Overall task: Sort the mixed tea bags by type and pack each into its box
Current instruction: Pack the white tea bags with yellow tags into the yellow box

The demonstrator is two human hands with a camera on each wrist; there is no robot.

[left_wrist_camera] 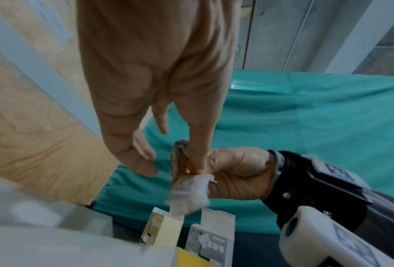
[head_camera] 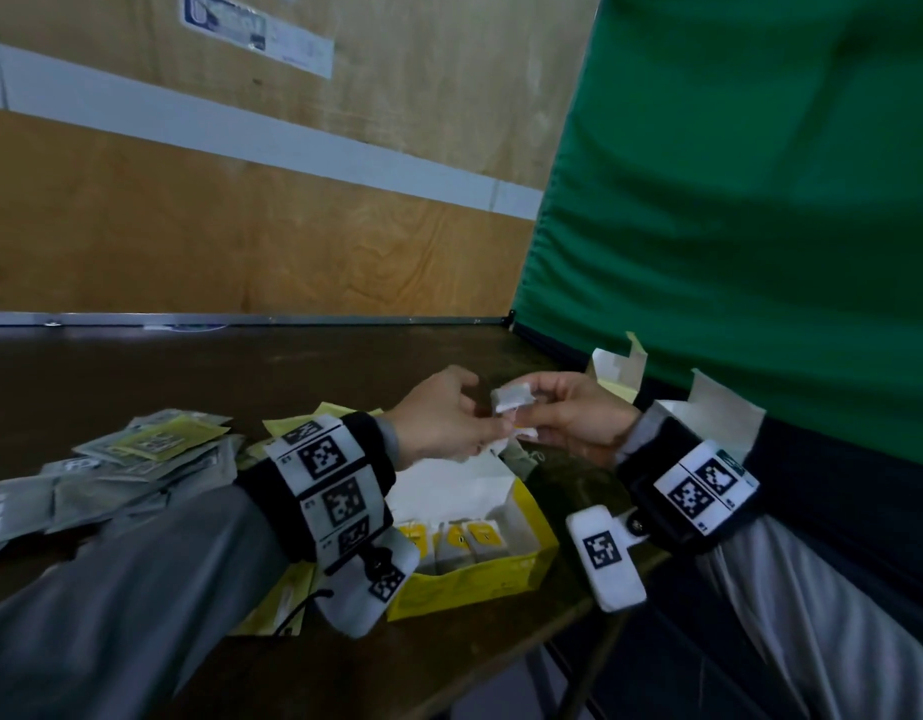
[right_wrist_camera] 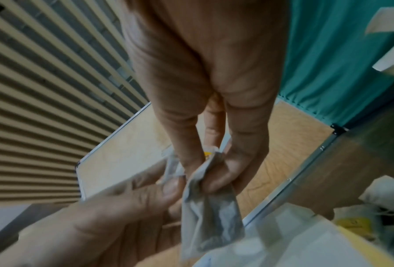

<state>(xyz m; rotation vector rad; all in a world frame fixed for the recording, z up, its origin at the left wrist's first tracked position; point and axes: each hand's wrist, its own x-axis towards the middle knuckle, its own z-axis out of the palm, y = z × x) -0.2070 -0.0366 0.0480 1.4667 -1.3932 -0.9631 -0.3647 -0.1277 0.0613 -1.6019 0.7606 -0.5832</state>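
Note:
Above the open yellow box (head_camera: pixel 501 574), my right hand (head_camera: pixel 524 407) pinches a crumpled grey-white tea bag (head_camera: pixel 511 399); the box holds a row of yellow-tagged tea bags (head_camera: pixel 467 537). My left hand (head_camera: pixel 482 433) meets it from the left. In the left wrist view one left finger (left_wrist_camera: pixel 198 144) lies against the tea bag (left_wrist_camera: pixel 188 191), while the thumb stands apart from it. The right wrist view shows my right fingertips (right_wrist_camera: pixel 216 178) squeezing the top of the tea bag (right_wrist_camera: pixel 210 211). Part of the bag is hidden behind my fingers.
A pile of grey-green sachets (head_camera: pixel 137 459) covers the table's left side, with yellow ones (head_camera: pixel 313 415) behind my left wrist. Two more open boxes (head_camera: pixel 617 368) (head_camera: pixel 719 413) stand against the green curtain (head_camera: pixel 734 200) on the right. The table's front edge (head_camera: pixel 501 646) is near.

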